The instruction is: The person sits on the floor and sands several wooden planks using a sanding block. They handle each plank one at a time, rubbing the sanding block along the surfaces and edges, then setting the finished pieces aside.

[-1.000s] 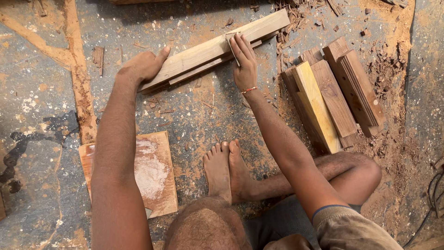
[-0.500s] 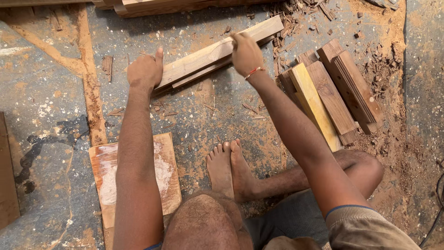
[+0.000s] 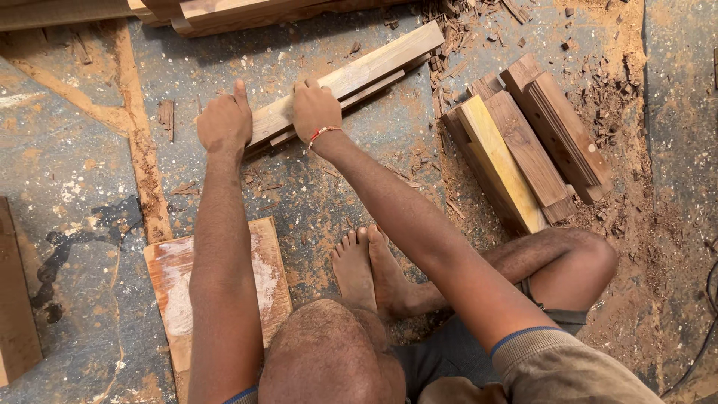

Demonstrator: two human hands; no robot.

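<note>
Two long pale planks (image 3: pixel 359 75), stacked one on the other, lay slanted on the grey floor (image 3: pixel 60 172), running from near the hands up toward the upper right. The left hand (image 3: pixel 224 121) pressed on their lower left end, fingers curled over the edge and thumb raised. The right hand (image 3: pixel 315 108), a red thread bracelet (image 3: pixel 323 133) at its wrist, lay just beside it, fingers wrapped over the top of the upper plank. Both hands were closed on the wood.

Right of the planks sat a pile of short boards (image 3: pixel 523 146), one yellowish among brown ones, ringed by wood chips (image 3: pixel 449 30). A flat board smeared with white (image 3: pixel 179 288) lay under the left forearm. The person's bare feet (image 3: pixel 370 265) rested between that board and the pile. More timber (image 3: pixel 247 11) lay along the top edge.
</note>
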